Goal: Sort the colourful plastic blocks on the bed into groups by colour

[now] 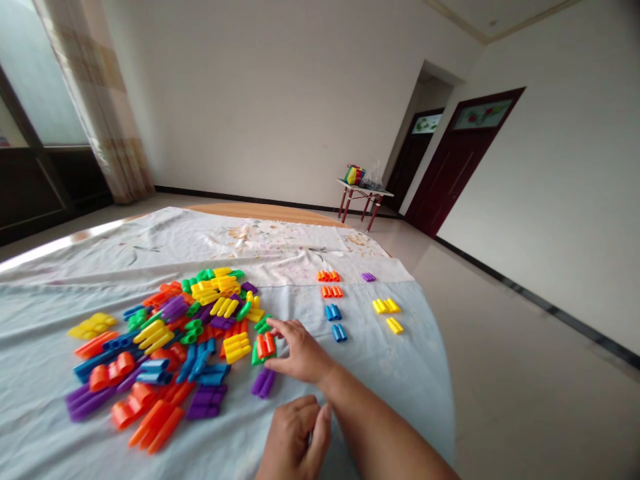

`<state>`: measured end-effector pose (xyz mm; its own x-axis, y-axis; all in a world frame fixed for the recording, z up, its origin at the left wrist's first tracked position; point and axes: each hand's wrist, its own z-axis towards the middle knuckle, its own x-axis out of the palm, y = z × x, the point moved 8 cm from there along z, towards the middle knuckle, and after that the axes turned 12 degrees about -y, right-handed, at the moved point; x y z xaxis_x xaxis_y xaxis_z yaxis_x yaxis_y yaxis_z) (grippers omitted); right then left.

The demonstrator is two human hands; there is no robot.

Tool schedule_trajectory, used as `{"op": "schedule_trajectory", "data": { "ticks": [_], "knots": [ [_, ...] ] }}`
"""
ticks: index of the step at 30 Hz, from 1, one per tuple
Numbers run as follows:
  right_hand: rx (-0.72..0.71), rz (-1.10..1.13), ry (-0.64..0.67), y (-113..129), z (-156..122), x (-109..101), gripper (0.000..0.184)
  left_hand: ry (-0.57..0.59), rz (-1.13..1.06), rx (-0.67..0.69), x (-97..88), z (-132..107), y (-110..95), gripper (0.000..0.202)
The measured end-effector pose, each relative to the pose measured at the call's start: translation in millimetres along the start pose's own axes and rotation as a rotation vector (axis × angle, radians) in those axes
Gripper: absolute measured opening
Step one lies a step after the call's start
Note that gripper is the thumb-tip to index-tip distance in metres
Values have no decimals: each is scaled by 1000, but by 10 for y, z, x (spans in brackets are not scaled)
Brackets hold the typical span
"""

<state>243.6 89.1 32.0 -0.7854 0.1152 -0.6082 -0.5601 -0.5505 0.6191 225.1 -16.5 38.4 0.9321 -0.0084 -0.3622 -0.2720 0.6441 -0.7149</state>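
Note:
A heap of colourful plastic tube blocks (175, 340) lies on a pale cloth (380, 373) spread over a table. My right hand (300, 353) reaches to the heap's right edge. Its forefinger and thumb are stretched apart on either side of an orange and green block (265, 345), touching it. A purple block (263, 383) lies just below that thumb. My left hand (295, 440) rests on the cloth near the bottom edge, fingers curled in, with nothing visible in them. To the right, small sorted groups lie apart: orange blocks (330, 283), blue blocks (336, 322), yellow blocks (387, 313) and one purple block (369, 277).
The cloth's right edge (440, 360) drops off to a shiny tiled floor. A small red-legged table (364, 195) with bags on it stands by the far wall. Dark red doors (460, 160) are at the right; a curtain (100, 107) hangs at the left.

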Motion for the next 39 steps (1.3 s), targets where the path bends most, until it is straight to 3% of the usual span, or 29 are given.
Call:
{"op": "schedule_trajectory", "data": {
  "ticks": [4,9,17,23,30,35,39],
  "knots": [
    [82,-25,137,-38,3,-26,70,-10,9,-3,-8,-7,25,39],
    [198,25,168,-138,0,-143,79,-9,19,-19,-11,-22,41,40],
    [136,120,191,-98,-51,-192,81,-2,21,-66,-8,-10,59,41],
    [128,17,228,-130,-113,-332,77,13,28,-71,4,-20,72,42],
    [187,-26,120,-272,-201,-875,65,36,36,-80,4,-13,69,44],
    [263,-145,147,-545,-602,-1211,62,46,4,-103,3,-9,76,44],
    [330,-183,173,-680,-912,-1339,59,59,-5,-111,20,-2,90,44]
  ]
}}
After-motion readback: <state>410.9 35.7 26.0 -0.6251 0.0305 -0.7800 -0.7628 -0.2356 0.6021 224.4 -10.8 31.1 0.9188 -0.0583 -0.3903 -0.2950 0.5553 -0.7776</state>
